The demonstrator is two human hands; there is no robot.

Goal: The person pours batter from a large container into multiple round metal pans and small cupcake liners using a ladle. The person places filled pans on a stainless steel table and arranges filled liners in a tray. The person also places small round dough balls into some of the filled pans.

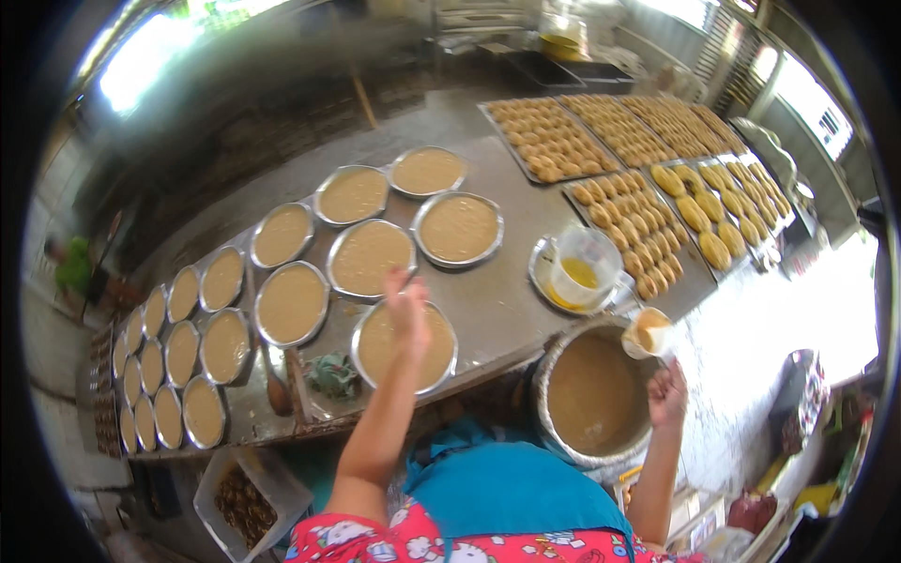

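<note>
My right hand (667, 394) is closed on the handle of a pale plastic jug (646, 335) with batter on it. The jug is over the right rim of a large round pot (542, 399) of light brown batter (597, 394). Over the nearest round foil-coloured pan of batter (375, 349) I hold my left hand (406, 305), slightly blurred, its fingers stretched forward and apart with nothing seen in them. Whether it touches the pan or batter is hard to tell. Behind it stands another filled round pan (371, 258).
Several more filled pans (291, 305) cover the table's left. Trays of baked pieces (638, 230) lie at the right, beside a clear jug of yellow liquid (584, 267) on a plate. A wooden spoon (279, 389) and a greenish cloth (332, 375) lie near the front edge.
</note>
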